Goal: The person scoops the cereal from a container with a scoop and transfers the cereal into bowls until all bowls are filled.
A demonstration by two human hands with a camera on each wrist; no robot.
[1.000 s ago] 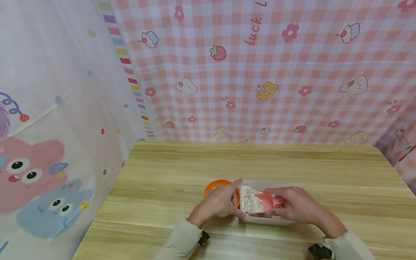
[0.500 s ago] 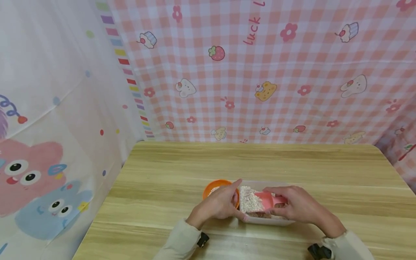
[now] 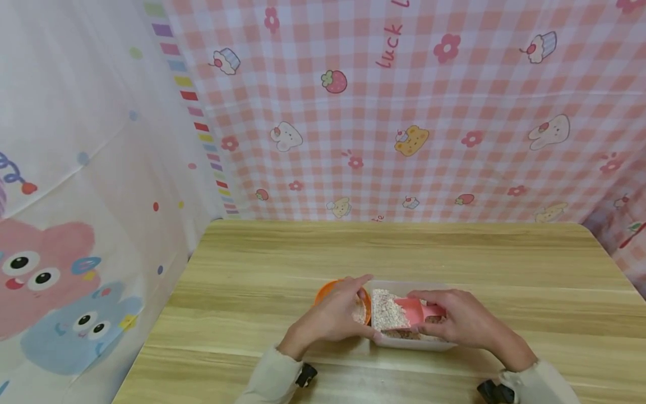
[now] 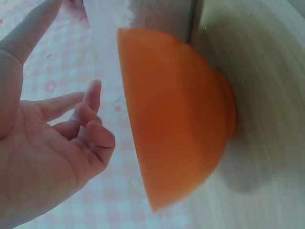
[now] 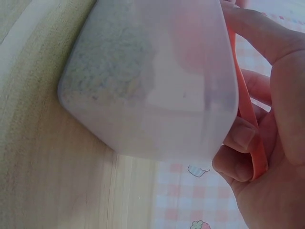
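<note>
My left hand [image 3: 330,314] hovers over the orange bowl [image 4: 176,119], its fingers loosely bent and apart from the bowl's rim in the left wrist view. Its thumb reaches to the near left corner of the clear plastic box [image 3: 419,343]; whether it touches cannot be told. Pale flakes like oats [image 3: 388,311] fill the left part of the box, and some show in the bowl. With my right hand [image 3: 464,317] I grip the handle of a pink scoop [image 3: 411,311], which lies low in the box against the flakes. The right wrist view shows fingers curled round the handle [image 5: 257,152].
The box and bowl stand side by side on a wood-grain table [image 3: 282,252]. Behind it hangs a pink checked cloth [image 3: 373,123], with a white printed cloth [image 3: 101,168] at left. Both sleeves carry a black strap [image 3: 306,375].
My left hand has shifted slightly left over the bowl, uncovering flakes at its right side. The right hand and scoop have barely moved.
</note>
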